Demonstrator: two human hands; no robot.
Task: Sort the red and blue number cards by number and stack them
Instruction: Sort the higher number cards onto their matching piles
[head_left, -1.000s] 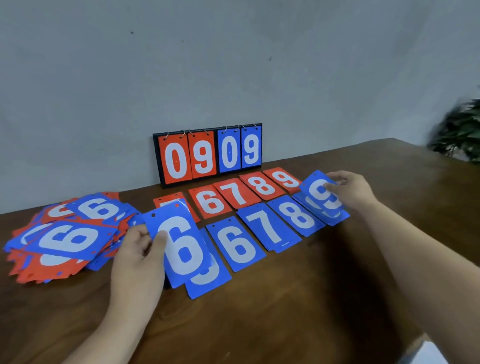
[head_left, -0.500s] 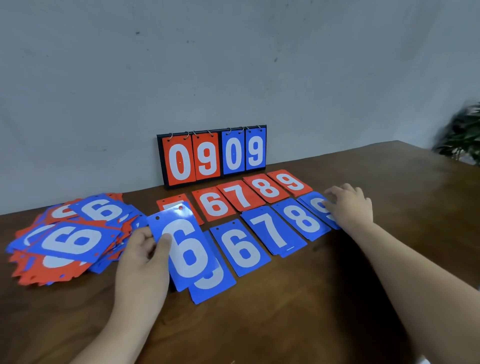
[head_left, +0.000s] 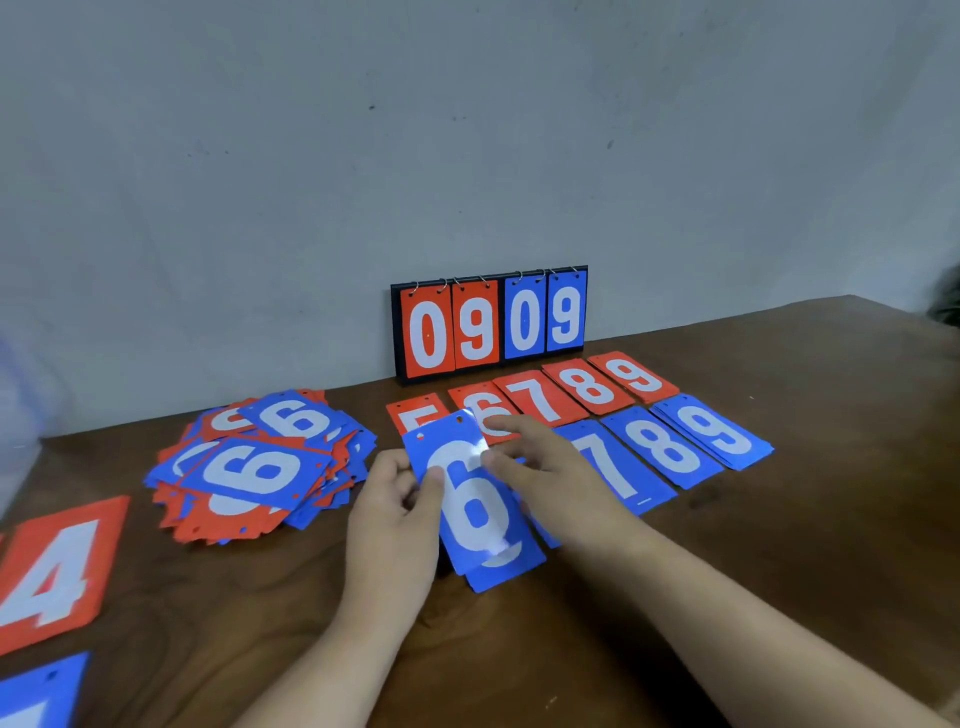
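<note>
**Blue 6 in both hands, bound for the sixes**

The step in hand looks like placing the blue 6 card (head_left: 472, 499) on its pile. That pile would sit in the blue row just left of the blue 7 pile (head_left: 613, 467), a spot mostly hidden under the right hand (head_left: 556, 488). To do it well, pass the card cleanly from one hand to the other and carry it low and flat. Lay it square on the cards below, digit upright like the blue 8 pile (head_left: 665, 449) and blue 9 pile (head_left: 714, 431). The cards look thin and slick, with glare on the face, so a firm edge grip and a gentle set-down should stop the pile fanning out. Another blue card (head_left: 501, 574) lies directly under the held one and could be dragged along if the 6 scrapes it.

The left hand (head_left: 395, 519) grips the card's left edge, thumb curled onto the white digit. The right hand reaches in with fingers fairly straight, touching the card's upper right edge; whether it pinches the card I cannot tell. The two hands are close together on the one card. They hold it above the tabletop (head_left: 727, 571), in front of the red 5 card (head_left: 415, 415) and red 6 card (head_left: 480, 408). The unsorted heap (head_left: 260, 467) lies near the left hand.
</note>
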